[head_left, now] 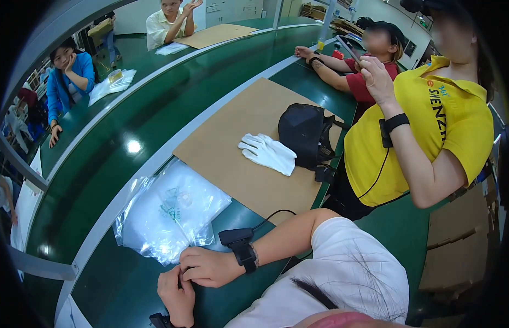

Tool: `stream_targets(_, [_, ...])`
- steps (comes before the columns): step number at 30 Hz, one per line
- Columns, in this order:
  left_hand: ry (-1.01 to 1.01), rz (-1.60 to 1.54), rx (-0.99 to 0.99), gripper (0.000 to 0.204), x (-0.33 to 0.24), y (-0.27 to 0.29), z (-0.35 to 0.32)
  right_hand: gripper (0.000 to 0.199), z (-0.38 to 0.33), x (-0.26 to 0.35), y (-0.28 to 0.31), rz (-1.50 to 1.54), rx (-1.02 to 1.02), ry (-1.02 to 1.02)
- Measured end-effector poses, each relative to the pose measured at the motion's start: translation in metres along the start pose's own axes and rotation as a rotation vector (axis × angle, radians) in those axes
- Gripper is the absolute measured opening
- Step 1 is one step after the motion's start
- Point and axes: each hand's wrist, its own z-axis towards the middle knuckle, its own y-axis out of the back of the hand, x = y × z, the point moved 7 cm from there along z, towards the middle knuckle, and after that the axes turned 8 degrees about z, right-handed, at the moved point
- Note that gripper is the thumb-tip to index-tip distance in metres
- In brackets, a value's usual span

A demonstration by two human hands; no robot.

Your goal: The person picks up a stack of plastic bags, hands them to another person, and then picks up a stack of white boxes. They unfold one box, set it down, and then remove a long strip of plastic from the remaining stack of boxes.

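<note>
My right hand (211, 266) and my left hand (176, 296) meet at the near edge of a pile of clear plastic bags (175, 205) on the green table. The fingers of both hands are curled in and touch each other. Whatever they may pinch is hidden between them. A black strapped device (242, 247) sits on my right wrist, with a cable running from it. Beyond the bags, a white glove (268, 153) lies on a flat brown cardboard sheet (221, 147). Beside the glove rests a black fabric cap or bag (303, 135).
A person in a yellow shirt (413, 131) stands close on the right, holding a phone (348, 49). Past them is a person in red (359, 82). A green conveyor belt (156, 123) curves behind a metal rail. Two people sit across it, near more bags (113, 85) and cardboard (216, 35).
</note>
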Motion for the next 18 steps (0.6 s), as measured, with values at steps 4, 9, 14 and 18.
stream_targets(4, [-0.013,0.009,-0.003,0.016,-0.0010,-0.0008,0.0001,0.018,-0.0011,-0.0019,-0.0012,0.016,-0.001,0.003])
stream_targets(9, [0.000,0.000,0.008,0.014,0.0005,-0.0024,0.0002,0.018,-0.0012,-0.0008,0.0007,0.000,-0.003,0.002])
stream_targets(14, [-0.012,-0.006,-0.012,0.015,0.0017,-0.0023,0.0001,0.019,-0.0021,-0.0028,-0.0018,0.006,-0.005,0.006])
stream_targets(18, [-0.003,-0.004,-0.015,0.014,0.0013,-0.0001,0.0008,0.020,-0.0021,-0.0023,-0.0022,-0.003,-0.003,0.010])
